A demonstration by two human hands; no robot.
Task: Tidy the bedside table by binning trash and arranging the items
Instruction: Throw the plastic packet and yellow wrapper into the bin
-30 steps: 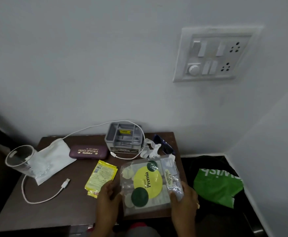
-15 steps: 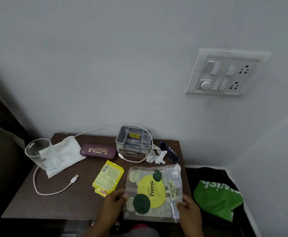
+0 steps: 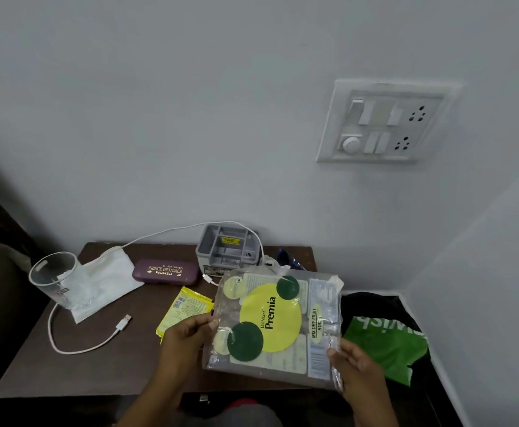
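An empty clear plastic packet with a yellow and green "Premia" label hangs lifted over the front right of the brown bedside table. My left hand pinches its left edge and my right hand grips its lower right edge. A yellow sachet lies just left of the packet, partly behind my left hand. On the floor to the right sits a black bin bag with a green bag in it.
On the table stand a glass on a white cloth, a maroon spectacle case, a grey organiser tray and a white USB cable. Crumpled white wrap and dark sunglasses lie behind the packet. A wall switchboard is above.
The packet has been raised off the table and tilted up toward me in both hands. The view has shifted a little.
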